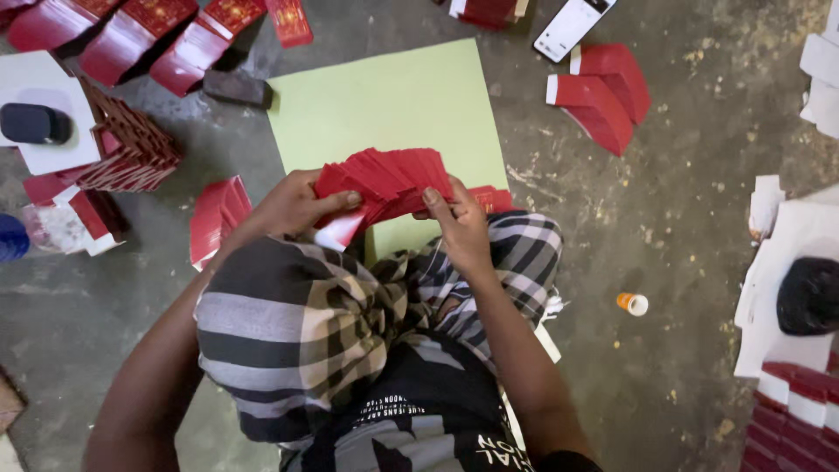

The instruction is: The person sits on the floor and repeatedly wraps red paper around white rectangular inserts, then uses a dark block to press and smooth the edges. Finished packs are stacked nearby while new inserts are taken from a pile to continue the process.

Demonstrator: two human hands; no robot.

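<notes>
I hold a fanned stack of red paper envelopes [389, 179] in both hands above my lap. My left hand [293, 205] grips the stack's left end, thumb laid across the top sheets. My right hand [459, 227] pinches the right end from below, thumb on the front edge. Under the stack lies a pale green sheet [384, 100] spread on the concrete floor. My knees, in grey plaid cloth [315, 323], fill the lower middle of the view.
Red envelope piles lie at top left [131, 35], a tall stack [131, 144] at left, folded ones [603, 92] at upper right. A white phone [572, 26], a dark block [236, 87], an orange-capped small bottle [632, 303] and white sheets with a black bag [808, 293] lie around.
</notes>
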